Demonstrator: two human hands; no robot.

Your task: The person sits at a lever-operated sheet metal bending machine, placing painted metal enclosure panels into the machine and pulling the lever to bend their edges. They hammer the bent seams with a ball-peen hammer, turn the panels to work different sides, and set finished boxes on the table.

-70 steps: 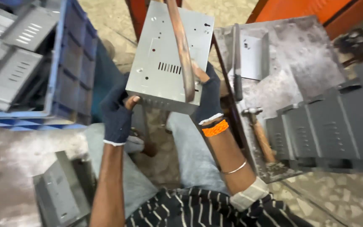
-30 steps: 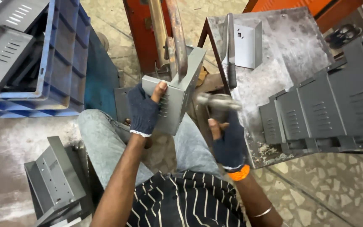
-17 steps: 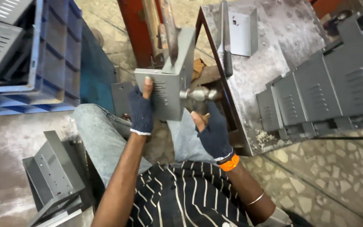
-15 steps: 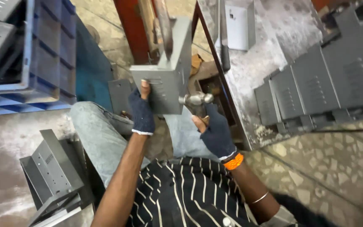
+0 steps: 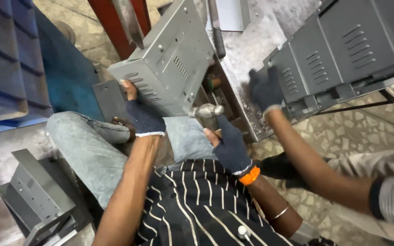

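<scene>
My left hand (image 5: 142, 114), in a dark fingerless glove, grips the lower edge of a grey vented sheet-metal box (image 5: 165, 64) that is tilted over my lap. My right hand (image 5: 229, 143), gloved with an orange wristband, is shut on a hammer (image 5: 206, 110) whose steel head sits against the box's lower right corner. A co-worker's gloved hand (image 5: 264, 89) reaches in from the right and rests on the metal table's edge, beside the row of grey boxes.
A row of grey vented boxes (image 5: 343, 45) lies on the metal table (image 5: 251, 59) at the right. A blue plastic crate (image 5: 10, 64) stands at the left, grey metal parts (image 5: 37, 200) lie on the floor at lower left, and a red steel post (image 5: 115, 23) rises behind the box.
The box has tilted and swung to the left in my left hand. The hammer stays at its lower corner. A co-worker's arm has come in from the right to the table edge.
</scene>
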